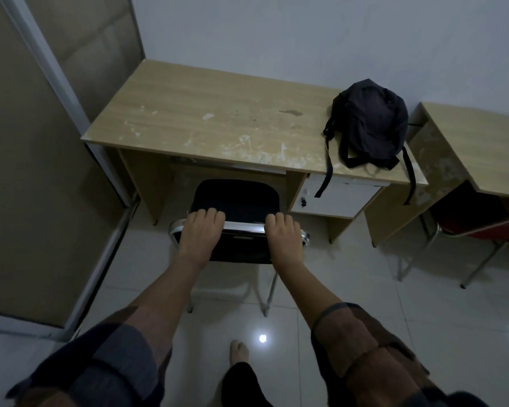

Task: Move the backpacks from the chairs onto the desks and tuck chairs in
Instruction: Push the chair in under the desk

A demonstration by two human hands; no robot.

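Observation:
A dark backpack lies on the right end of a light wooden desk, its straps hanging over the front edge. A black chair with a chrome frame stands in front of the desk, its seat partly under the desktop. My left hand grips the left part of the chair's backrest top, fingers curled over the chrome rail. My right hand grips the right part of the same rail. The seat holds nothing.
A second desk stands at the right with a red chair pushed partly under it. A partition panel with a metal frame closes off the left. A white wall runs behind the desks. My foot stands on the tiled floor.

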